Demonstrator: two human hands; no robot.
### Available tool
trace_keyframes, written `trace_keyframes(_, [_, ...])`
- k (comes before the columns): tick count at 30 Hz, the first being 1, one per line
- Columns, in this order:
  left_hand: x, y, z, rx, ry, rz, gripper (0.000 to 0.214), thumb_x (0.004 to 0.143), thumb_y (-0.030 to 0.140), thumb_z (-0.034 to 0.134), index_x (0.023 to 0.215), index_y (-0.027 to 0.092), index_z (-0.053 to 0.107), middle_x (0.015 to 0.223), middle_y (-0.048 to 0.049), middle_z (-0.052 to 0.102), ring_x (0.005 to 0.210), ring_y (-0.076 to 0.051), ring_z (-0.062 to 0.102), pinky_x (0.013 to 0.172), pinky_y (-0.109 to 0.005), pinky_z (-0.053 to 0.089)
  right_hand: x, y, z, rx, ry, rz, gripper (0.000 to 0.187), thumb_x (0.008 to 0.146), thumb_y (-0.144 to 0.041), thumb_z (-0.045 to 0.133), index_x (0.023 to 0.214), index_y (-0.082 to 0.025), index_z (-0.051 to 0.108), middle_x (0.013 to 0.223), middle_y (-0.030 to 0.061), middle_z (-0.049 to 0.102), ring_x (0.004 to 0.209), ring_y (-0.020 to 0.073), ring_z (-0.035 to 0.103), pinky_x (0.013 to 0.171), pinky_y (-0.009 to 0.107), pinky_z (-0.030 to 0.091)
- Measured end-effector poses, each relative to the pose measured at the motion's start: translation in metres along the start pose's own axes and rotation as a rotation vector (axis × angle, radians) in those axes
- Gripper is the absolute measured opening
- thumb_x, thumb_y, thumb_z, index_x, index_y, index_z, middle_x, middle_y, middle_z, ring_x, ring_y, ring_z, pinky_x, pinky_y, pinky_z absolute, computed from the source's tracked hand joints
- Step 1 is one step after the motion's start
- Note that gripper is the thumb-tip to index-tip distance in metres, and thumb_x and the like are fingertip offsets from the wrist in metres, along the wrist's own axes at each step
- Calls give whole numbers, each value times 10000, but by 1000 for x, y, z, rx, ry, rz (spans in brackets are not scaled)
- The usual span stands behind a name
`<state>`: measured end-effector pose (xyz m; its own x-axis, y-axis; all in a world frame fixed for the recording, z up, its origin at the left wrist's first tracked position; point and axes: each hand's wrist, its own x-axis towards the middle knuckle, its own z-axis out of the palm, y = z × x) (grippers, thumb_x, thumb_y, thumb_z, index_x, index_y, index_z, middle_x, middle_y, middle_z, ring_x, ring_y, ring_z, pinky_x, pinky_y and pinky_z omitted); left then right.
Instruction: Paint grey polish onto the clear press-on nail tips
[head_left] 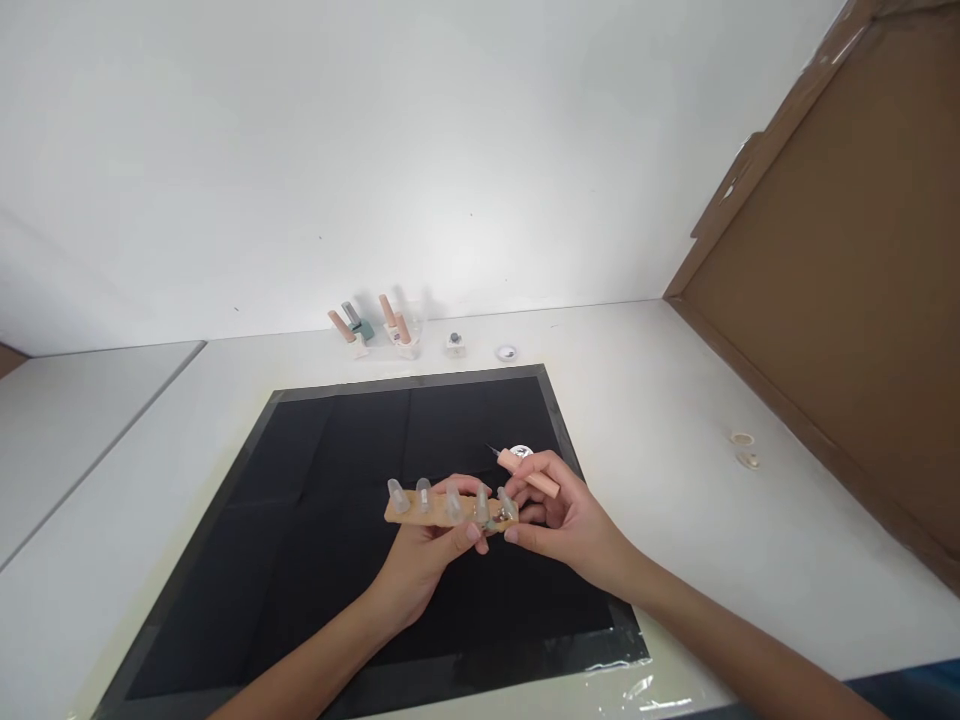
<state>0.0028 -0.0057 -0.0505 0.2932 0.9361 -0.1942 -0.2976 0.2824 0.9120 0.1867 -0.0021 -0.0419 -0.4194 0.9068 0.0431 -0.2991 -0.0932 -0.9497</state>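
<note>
My left hand point(439, 545) is closed round a tan strip point(416, 515) that bears a row of several clear false nails point(452, 500), standing up from it. The nails at the strip's right end show some darker and greenish marks. Between the fingers of my right hand point(559, 520) sits a nail polish brush point(529, 473) with a peach handle, its thin dark tip pointing up and left. My right thumb reaches the strip's right end; whether it presses on it I cannot tell. Just behind the brush, partly hidden, lies a small round white dish point(520, 453).
Under my hands a black mat point(330, 460) is taped to the white table. Along the back stand peach-capped polish bottles point(401, 330), a green bottle point(361, 325), a small clear jar point(454, 345) and a round lid point(507, 353). Small beige pieces point(748, 460) lie right, by a cardboard panel point(825, 300).
</note>
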Motion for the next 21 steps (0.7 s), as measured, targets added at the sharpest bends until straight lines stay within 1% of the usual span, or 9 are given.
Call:
trace_keyframes(2, [0, 1, 1, -37, -32, -30, 468, 606, 429, 776, 1000, 222, 630, 818, -7, 635, 635, -121, 561, 641, -268, 455, 0, 2, 1, 74, 33, -4, 345, 724, -136, 715, 933, -247, 464, 892, -28, 558, 764, 83, 585, 692, 226, 499])
trace_keyframes(4, [1, 2, 3, -27, -66, -63, 523, 567, 482, 777, 987, 209, 627, 714, 12, 625, 602, -123, 553, 666, -296, 464, 0, 3, 2, 123, 83, -31, 343, 716, -145, 726, 921, -242, 469, 877, -28, 569, 746, 80, 592, 686, 224, 507])
trace_keyframes(7, [1, 3, 5, 167, -89, -119, 384, 565, 448, 779, 783, 169, 631, 551, 41, 545, 495, -108, 502, 560, -268, 436, 1, 1, 0, 152, 144, -118, 329, 715, -139, 729, 904, -244, 482, 870, -32, 579, 747, 74, 592, 674, 201, 506])
trace_keyframes(9, [-1, 3, 6, 395, -16, -43, 270, 621, 383, 748, 630, 161, 596, 518, 34, 516, 470, -103, 464, 480, -236, 365, 1, 0, -2, 140, 176, -171, 328, 715, -147, 730, 900, -254, 481, 877, -33, 587, 760, 82, 593, 680, 209, 511])
trace_keyframes(12, [-7, 5, 4, 665, 206, 222, 297, 722, 285, 661, 487, 169, 522, 484, 31, 471, 466, -97, 416, 479, -238, 328, 1, -2, -3, 60, 225, -234, 324, 717, -172, 729, 894, -260, 472, 894, -19, 600, 778, 108, 601, 701, 249, 525])
trace_keyframes(14, [-10, 8, 2, 690, 334, 343, 260, 733, 249, 649, 514, 183, 526, 491, 35, 479, 473, -105, 434, 488, -240, 343, -1, -3, -3, 1, 248, -263, 304, 732, -176, 715, 893, -259, 471, 922, -7, 599, 784, 116, 608, 717, 270, 527])
trace_keyframes(16, [-12, 10, 0, 648, 426, 411, 174, 711, 227, 675, 591, 200, 552, 528, 39, 506, 496, -113, 468, 502, -236, 374, -3, -3, -1, -30, 256, -285, 282, 752, -168, 695, 892, -262, 470, 946, -4, 590, 799, 115, 611, 736, 277, 524])
trace_keyframes(18, [-13, 10, 0, 577, 446, 416, 113, 696, 223, 698, 692, 213, 585, 559, 43, 523, 512, -115, 487, 507, -230, 404, -4, -2, 2, -39, 260, -303, 274, 764, -161, 681, 893, -267, 464, 951, -8, 581, 796, 110, 610, 735, 275, 520])
trace_keyframes(21, [-13, 8, 4, 437, 380, 348, 146, 713, 256, 696, 831, 212, 623, 577, 44, 529, 492, -101, 469, 452, -207, 403, -4, 0, 4, -47, 276, -327, 276, 772, -161, 673, 898, -274, 455, 949, -10, 570, 803, 111, 601, 728, 272, 515])
